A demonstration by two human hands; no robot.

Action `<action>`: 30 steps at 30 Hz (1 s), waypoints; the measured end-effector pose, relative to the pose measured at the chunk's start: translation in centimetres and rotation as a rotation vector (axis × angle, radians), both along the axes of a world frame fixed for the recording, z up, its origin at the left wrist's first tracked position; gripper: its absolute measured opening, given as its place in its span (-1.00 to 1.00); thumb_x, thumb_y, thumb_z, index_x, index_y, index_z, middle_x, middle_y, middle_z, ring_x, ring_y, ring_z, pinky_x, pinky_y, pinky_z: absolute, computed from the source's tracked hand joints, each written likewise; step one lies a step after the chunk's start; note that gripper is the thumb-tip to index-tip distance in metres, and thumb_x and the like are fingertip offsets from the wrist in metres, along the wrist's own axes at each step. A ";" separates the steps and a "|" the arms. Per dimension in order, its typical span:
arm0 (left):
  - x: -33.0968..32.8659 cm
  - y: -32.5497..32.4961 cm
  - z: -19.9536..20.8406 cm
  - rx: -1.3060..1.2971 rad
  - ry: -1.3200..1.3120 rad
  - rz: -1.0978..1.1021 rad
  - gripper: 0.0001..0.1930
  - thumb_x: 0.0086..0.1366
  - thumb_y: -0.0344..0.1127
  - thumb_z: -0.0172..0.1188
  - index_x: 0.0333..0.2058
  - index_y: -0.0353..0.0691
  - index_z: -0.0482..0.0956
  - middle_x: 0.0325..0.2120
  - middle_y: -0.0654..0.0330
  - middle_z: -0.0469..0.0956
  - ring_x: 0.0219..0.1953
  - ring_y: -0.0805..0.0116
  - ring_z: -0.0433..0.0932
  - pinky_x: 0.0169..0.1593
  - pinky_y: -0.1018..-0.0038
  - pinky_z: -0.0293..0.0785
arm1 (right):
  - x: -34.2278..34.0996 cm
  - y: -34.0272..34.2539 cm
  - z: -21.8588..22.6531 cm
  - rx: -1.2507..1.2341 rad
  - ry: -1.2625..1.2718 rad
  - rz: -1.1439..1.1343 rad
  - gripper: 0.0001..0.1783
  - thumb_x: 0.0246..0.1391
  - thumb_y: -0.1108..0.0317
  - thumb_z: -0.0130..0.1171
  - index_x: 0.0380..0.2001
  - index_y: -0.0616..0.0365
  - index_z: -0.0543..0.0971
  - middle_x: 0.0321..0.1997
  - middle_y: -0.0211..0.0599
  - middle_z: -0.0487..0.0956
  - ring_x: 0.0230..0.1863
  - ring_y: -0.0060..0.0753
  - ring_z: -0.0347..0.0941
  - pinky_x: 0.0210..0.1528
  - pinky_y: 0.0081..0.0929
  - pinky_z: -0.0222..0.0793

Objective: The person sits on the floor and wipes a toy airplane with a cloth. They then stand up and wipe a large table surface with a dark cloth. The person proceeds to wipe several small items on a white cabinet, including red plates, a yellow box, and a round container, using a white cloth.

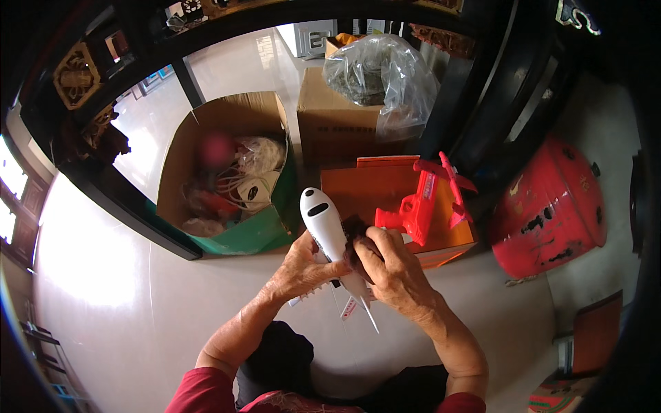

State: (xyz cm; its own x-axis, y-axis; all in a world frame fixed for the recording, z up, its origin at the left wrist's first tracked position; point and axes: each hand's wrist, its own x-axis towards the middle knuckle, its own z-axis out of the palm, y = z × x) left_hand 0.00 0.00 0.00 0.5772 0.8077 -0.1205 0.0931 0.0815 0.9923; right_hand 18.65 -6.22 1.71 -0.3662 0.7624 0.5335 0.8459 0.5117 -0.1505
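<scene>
Clasping toy airplane (326, 224), left hand (301, 267) wrapped, right hand (397, 274) clutching cloth (354, 233)

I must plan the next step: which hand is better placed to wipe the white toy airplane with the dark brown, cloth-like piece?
Probably the right hand: it holds the cloth-like piece at the side of the airplane, while the left hand grips its body.

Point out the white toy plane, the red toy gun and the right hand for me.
White toy plane (331, 234), head view: on the fuselage.
Red toy gun (421, 210), head view: on its body.
Right hand (396, 272), head view: on the back of it.
</scene>
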 end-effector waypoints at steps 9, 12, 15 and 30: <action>0.5 -0.3 0.5 -0.114 -0.113 0.075 -0.35 -0.03 -0.12 0.49 -0.03 -0.32 0.41 -0.21 0.10 0.57 -0.15 0.32 0.55 -0.08 0.37 0.53 | 5.1 -1.1 4.4 0.065 0.160 -0.235 -0.58 -0.20 0.55 0.30 -0.16 0.25 0.53 -0.17 -0.15 0.41 -0.16 -0.09 0.40 -0.17 -0.28 0.42; 0.2 -0.5 0.2 -0.086 -0.051 0.073 -0.35 -0.03 -0.11 0.49 -0.03 -0.32 0.41 -0.21 0.13 0.56 -0.15 0.35 0.54 -0.07 0.39 0.52 | 1.3 -0.7 4.2 0.017 0.210 0.021 -0.59 -0.16 0.58 0.25 -0.13 0.32 0.52 -0.14 -0.12 0.39 -0.17 -0.11 0.40 -0.13 -0.27 0.42; -0.5 -0.3 0.4 -0.042 -0.050 0.048 -0.37 0.01 -0.12 0.47 -0.03 -0.30 0.38 -0.24 0.14 0.55 -0.15 0.37 0.53 -0.08 0.38 0.53 | -0.7 -0.1 1.5 0.016 0.168 0.162 -0.60 -0.14 0.55 0.22 -0.13 0.36 0.51 -0.04 -0.11 0.36 -0.11 -0.16 0.37 -0.07 -0.28 0.43; 0.4 -1.0 -0.9 -0.296 -0.275 0.081 -0.45 0.36 0.12 -0.05 0.07 -0.26 0.28 -0.09 0.15 0.39 -0.06 0.38 0.41 -0.02 0.39 0.44 | 0.1 -0.6 5.1 -0.088 0.360 0.100 -0.44 -0.38 0.62 0.38 -0.16 0.21 0.48 -0.10 -0.16 0.41 -0.07 -0.10 0.41 -0.07 -0.27 0.43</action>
